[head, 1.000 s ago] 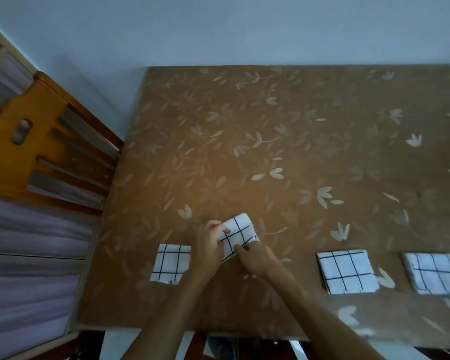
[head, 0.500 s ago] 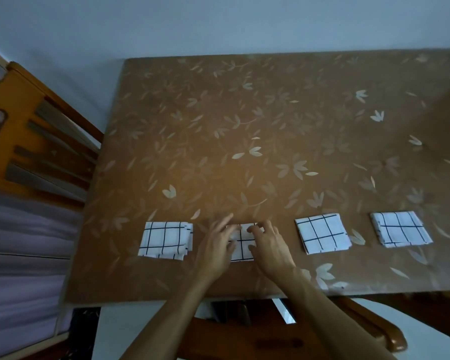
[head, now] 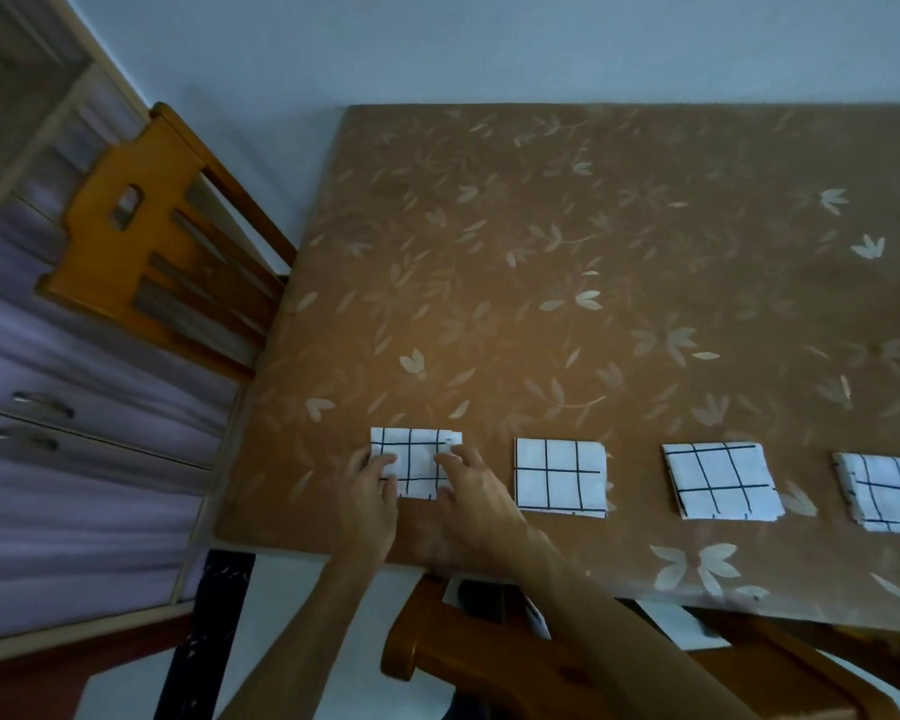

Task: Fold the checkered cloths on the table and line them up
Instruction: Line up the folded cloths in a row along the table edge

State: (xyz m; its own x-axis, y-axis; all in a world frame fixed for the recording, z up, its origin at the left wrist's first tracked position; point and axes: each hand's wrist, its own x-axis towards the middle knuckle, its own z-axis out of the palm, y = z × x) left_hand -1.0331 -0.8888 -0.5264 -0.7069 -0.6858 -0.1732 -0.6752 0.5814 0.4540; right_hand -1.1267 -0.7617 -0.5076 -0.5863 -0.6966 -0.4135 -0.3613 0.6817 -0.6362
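Left hand: the left hand [head: 372, 498] lies palm-down on the near-left part of the leftmost cloth [head: 418, 452], with its fingers [head: 385, 464] laid loosely across the fabric and not clenched.
Right hand: the right hand [head: 476, 493] lies palm-down at the same cloth's right edge, its fingertips [head: 447, 458] resting on the fabric near the far-right corner.
Grip: neither hand lifts the cloth. Both seem to press it flat, though blur makes it hard to tell whether a thumb is tucked under an edge.
Change: half a second ago both hands rested on the second cloth [head: 559, 478]; now they are on the leftmost one and the second lies untouched. A second ago that second cloth was held up off the table between both hands.
Leftmost cloth: a folded white square with a thin black grid. It lies flat, and a small layer juts out at its far-right corner.
Row: four folded checkered cloths lie side by side along the near edge, apart from each other. The third cloth [head: 720, 480] is turned slightly askew, and the fourth cloth [head: 887, 492] is cut off by the right border of the view.
Table: the table [head: 541, 304] has a brown cover printed with pale leaves.
Left of table: a wooden chair [head: 126, 252] stands against the table's left side, with pale drawers [head: 74, 433] beyond it.
Near side: a second wooden chair [head: 468, 652] sits below the table's near edge, under the forearms.
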